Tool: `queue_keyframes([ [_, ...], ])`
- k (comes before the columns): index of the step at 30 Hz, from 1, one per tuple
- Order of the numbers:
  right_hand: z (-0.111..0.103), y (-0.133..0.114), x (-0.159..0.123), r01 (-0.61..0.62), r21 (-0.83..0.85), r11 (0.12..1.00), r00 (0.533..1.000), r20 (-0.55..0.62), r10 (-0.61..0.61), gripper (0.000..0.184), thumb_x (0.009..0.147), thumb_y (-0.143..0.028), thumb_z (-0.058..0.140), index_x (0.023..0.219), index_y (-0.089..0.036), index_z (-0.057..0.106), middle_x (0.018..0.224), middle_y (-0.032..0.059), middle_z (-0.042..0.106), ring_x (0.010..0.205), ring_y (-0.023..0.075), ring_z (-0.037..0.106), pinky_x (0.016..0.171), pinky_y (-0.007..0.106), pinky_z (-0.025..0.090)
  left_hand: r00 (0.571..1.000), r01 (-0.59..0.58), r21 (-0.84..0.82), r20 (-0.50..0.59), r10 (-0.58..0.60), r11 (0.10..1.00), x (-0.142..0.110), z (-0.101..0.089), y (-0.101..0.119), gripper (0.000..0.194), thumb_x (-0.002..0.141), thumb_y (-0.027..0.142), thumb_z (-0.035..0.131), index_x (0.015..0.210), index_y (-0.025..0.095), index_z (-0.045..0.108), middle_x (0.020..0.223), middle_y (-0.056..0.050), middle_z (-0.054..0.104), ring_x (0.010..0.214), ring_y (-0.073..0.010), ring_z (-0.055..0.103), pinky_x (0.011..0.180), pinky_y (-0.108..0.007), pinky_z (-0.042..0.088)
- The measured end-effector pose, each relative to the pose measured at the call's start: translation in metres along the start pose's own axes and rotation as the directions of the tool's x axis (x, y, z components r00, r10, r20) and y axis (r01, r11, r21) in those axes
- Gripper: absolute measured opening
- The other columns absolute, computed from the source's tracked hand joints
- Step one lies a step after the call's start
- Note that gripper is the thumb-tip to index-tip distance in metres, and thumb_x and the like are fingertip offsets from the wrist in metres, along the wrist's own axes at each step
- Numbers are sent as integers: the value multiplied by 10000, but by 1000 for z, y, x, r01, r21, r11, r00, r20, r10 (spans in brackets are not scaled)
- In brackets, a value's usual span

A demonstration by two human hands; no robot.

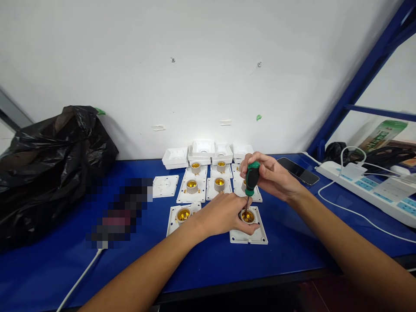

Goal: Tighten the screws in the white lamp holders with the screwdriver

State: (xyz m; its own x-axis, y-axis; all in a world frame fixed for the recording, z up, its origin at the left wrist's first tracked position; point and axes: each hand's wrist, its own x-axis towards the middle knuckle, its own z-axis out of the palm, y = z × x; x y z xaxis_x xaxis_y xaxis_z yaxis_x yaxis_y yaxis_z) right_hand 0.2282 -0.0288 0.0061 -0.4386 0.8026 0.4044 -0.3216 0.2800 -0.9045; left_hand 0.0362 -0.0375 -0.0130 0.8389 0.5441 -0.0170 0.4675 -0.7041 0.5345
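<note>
A white square lamp-holder plate with a brass socket in its middle lies near the front of the blue table. My left hand is closed around the plate's raised socket collar, steadying it. My right hand is closed on the green and black handle of a screwdriver, held upright with its tip down inside the brass socket. Another lamp-holder plate lies just left of my left hand.
Several more lamp-holder plates lie in rows behind, with white covers stacked by the wall. A black plastic bag fills the left. A phone, a white power strip and cables lie at right.
</note>
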Motion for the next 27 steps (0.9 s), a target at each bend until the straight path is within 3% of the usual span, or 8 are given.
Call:
queue_keyframes([
  [19,3,-1,-1,-21,23,999,999,-39,22,185,862,-429,762,989,-303,715,931,20,628,900,176,561,746,304,472,1000,1,20,-21,0,1000,1,2,-1,391,805,564,713,783,223,523,559,72,428,510,-129,403,547,-286,250],
  [27,1,3,-2,-36,47,998,999,-38,38,197,851,-429,772,991,-303,713,945,27,643,907,181,568,739,309,478,1000,8,5,-19,-8,1000,1,2,-1,421,795,563,722,745,229,470,551,76,403,520,-127,379,554,-286,238],
])
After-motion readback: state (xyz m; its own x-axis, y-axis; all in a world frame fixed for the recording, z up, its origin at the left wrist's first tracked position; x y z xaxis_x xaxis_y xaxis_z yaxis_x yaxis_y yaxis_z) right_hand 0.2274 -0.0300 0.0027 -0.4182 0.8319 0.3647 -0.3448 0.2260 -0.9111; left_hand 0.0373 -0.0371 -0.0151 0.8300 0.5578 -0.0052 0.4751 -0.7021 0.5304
